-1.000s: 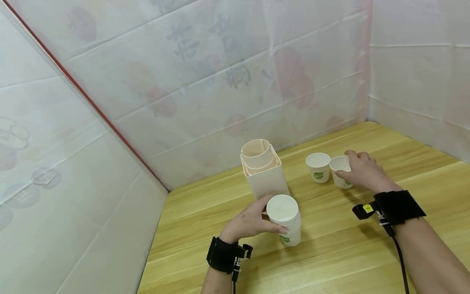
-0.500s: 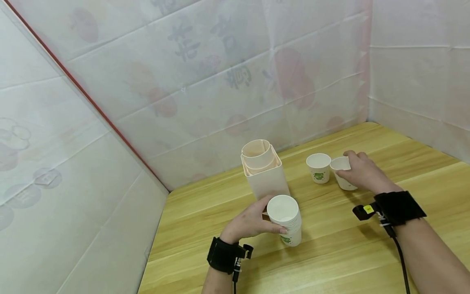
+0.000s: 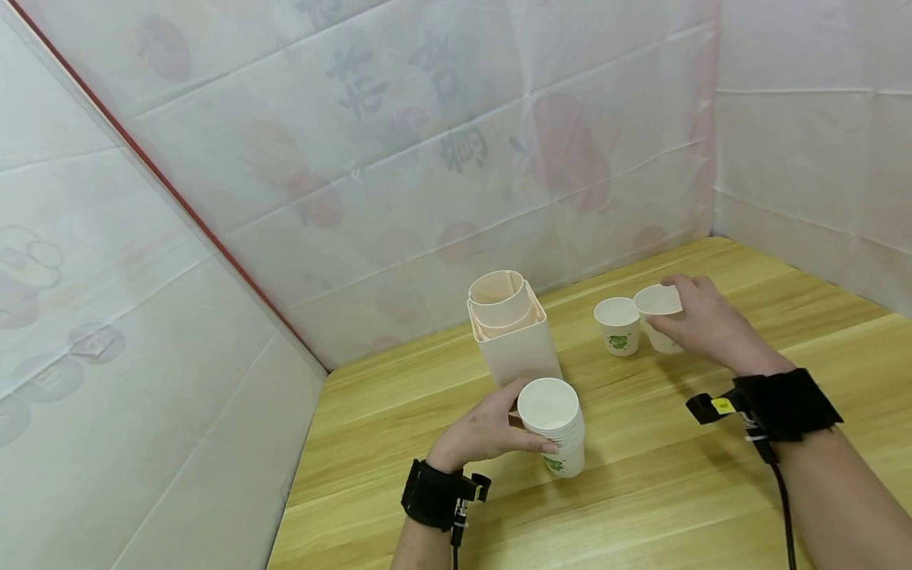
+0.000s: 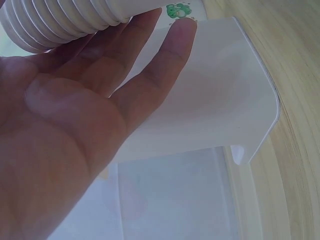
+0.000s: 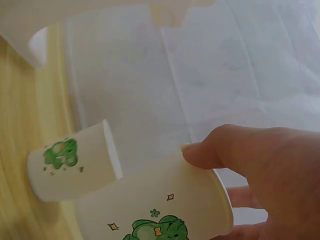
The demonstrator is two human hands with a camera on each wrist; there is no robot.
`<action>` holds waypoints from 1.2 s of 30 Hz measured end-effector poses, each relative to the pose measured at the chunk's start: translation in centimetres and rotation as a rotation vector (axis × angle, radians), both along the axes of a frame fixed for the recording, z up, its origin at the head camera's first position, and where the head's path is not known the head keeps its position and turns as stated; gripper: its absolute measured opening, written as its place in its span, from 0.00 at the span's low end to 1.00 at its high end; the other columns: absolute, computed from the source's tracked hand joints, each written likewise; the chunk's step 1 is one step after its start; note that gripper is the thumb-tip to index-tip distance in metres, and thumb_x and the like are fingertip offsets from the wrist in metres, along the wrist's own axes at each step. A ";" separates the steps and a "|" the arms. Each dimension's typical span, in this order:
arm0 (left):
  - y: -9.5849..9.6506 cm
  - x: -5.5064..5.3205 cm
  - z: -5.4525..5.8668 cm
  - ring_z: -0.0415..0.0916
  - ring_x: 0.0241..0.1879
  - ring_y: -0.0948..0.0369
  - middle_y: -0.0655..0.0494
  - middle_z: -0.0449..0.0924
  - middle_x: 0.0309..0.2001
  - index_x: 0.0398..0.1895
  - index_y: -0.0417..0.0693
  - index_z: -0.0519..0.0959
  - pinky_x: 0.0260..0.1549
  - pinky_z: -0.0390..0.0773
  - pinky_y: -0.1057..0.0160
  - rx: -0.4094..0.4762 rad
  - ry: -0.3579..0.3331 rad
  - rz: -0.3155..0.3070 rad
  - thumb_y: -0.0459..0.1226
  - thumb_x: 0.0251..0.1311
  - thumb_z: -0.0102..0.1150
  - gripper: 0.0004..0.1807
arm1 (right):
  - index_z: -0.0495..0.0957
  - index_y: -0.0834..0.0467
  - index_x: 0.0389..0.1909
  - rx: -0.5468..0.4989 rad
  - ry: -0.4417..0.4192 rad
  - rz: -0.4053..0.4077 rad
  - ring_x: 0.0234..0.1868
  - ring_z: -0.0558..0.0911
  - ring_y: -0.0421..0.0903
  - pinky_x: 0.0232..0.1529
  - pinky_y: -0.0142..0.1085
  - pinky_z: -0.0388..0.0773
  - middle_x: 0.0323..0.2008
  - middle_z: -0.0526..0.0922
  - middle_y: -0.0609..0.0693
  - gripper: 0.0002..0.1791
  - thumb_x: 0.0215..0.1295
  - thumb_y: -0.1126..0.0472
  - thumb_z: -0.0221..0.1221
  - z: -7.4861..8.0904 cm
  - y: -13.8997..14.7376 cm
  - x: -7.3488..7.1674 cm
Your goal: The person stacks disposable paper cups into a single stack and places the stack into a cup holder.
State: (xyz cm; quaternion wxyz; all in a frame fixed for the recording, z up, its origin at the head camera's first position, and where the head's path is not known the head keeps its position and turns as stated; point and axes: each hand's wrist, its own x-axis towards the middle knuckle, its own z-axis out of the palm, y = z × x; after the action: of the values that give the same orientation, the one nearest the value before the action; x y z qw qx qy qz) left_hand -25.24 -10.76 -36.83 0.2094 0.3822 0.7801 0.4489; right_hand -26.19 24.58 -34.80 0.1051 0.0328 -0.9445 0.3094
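Observation:
My left hand (image 3: pixel 488 427) grips a stack of white paper cups (image 3: pixel 559 435), its thumb across the front below the rims. In the left wrist view the ribbed rims of that stack (image 4: pixel 65 22) lie against the fingers. Farther right, my right hand (image 3: pixel 712 324) pinches a single paper cup (image 3: pixel 651 324) by its rim, the thumb on the near side. A green cartoon animal is printed on this cup (image 5: pixel 155 210) in the right wrist view. Just left of it another paper cup (image 3: pixel 617 326) stands upright on the table, its rim overlapped by the held cup.
Behind the left hand stands a square off-white holder (image 3: pixel 520 352) with a round tube (image 3: pixel 497 297) inside it. White printed sheets (image 3: pixel 427 158) hang behind and beside the wooden table (image 3: pixel 378 443). A cable (image 3: pixel 784 507) trails from the right wrist camera.
The cup in my right hand has tilted, then risen off the table and moved slightly up and left toward the standing cup. My left hand and its stack stay put.

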 end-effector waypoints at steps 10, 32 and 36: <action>0.0 0.0 0.0 0.74 0.57 0.66 0.62 0.74 0.59 0.66 0.63 0.66 0.54 0.78 0.63 0.004 -0.003 0.000 0.36 0.52 0.75 0.39 | 0.62 0.66 0.68 -0.054 0.208 0.043 0.59 0.66 0.68 0.52 0.64 0.66 0.62 0.65 0.72 0.37 0.68 0.48 0.61 2.2 -1.5 1.7; 0.1 0.0 0.1 0.74 0.57 0.67 0.63 0.75 0.58 0.66 0.63 0.66 0.54 0.78 0.61 0.004 0.015 -0.001 0.37 0.52 0.75 0.38 | 0.76 0.50 0.56 -0.231 0.485 0.408 0.56 0.71 0.32 0.52 0.15 0.70 0.58 0.76 0.46 0.28 0.54 0.66 0.72 5.0 -6.7 5.3; 0.1 0.0 0.1 0.74 0.57 0.66 0.62 0.75 0.58 0.67 0.63 0.66 0.54 0.78 0.60 0.008 0.008 -0.010 0.37 0.53 0.74 0.39 | 0.74 0.50 0.57 -0.290 0.442 0.555 0.56 0.73 0.34 0.51 0.19 0.74 0.59 0.74 0.44 0.28 0.56 0.69 0.70 5.1 -7.6 5.9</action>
State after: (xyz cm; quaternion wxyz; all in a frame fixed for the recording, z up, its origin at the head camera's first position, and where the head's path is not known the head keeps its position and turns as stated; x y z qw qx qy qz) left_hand -25.20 -10.65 -36.70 0.2071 0.3884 0.7773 0.4494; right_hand -20.28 16.96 -29.72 0.2221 0.3380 -0.8008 0.4418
